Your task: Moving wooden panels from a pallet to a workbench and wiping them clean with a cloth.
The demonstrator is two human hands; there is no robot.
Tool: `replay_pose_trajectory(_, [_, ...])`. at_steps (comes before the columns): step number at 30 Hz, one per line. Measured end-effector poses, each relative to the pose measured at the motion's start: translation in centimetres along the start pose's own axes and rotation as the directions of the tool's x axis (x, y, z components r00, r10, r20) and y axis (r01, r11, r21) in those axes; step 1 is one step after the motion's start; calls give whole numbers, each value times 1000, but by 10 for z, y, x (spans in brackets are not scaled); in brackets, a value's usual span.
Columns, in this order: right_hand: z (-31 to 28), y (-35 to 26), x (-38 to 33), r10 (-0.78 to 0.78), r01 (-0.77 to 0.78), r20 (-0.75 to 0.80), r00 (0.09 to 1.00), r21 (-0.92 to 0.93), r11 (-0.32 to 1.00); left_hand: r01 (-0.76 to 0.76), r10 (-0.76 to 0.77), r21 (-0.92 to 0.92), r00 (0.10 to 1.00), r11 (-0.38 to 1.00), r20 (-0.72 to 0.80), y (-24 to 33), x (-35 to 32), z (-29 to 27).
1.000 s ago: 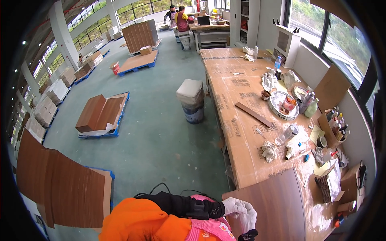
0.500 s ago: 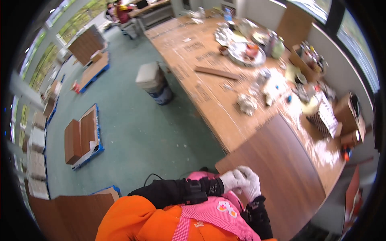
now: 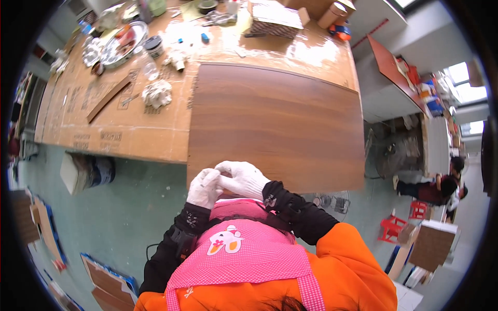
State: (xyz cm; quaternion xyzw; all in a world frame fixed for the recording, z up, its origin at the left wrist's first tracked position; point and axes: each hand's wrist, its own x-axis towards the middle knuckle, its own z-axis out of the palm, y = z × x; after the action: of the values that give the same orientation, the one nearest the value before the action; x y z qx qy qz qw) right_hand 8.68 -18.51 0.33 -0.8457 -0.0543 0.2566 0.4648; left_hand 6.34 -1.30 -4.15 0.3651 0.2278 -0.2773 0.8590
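Note:
A large brown wood-grain panel (image 3: 277, 124) lies flat on the cardboard-covered table (image 3: 161, 136), its near edge reaching past the table's front. Just over that near edge, my left hand (image 3: 204, 187) and my right hand (image 3: 241, 178) meet, both in white knit gloves. Their fingertips are pinched together and touching. Whatever they hold, if anything, is too small or hidden to name. Left of the panel lie a crumpled white cloth (image 3: 156, 94) and a narrow brown wood strip (image 3: 109, 98).
Behind these stand a dark-lidded jar (image 3: 154, 46), a clear bottle (image 3: 150, 68) and a foil-covered tray (image 3: 110, 62). A striped box (image 3: 275, 20) sits at the table's far side. A covered bucket (image 3: 104, 170) is on the floor at left; a fan (image 3: 336, 202), red stools (image 3: 391, 228) and people (image 3: 443, 187) are at right.
My view has swung to the right, so the panel now lies squarely ahead and the right side of the room shows. Both gloved hands stay together near the panel's edge.

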Motion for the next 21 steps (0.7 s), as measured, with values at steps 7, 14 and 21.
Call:
replay_pose_trajectory(7, [-6,16,-10,-38,41,19,999,-134,990,180,-194,141,977,973,89,-28,3,27])
replay_pose_trajectory(14, [-12,29,-19,74,-74,-51,996,6,997,234,-294,253,927,939,231,-30,16,33])
replay_pose_trajectory(21, [-22,32,-36,114,-112,-70,991,30,993,170,-213,352,973,921,87,-27,11,50])
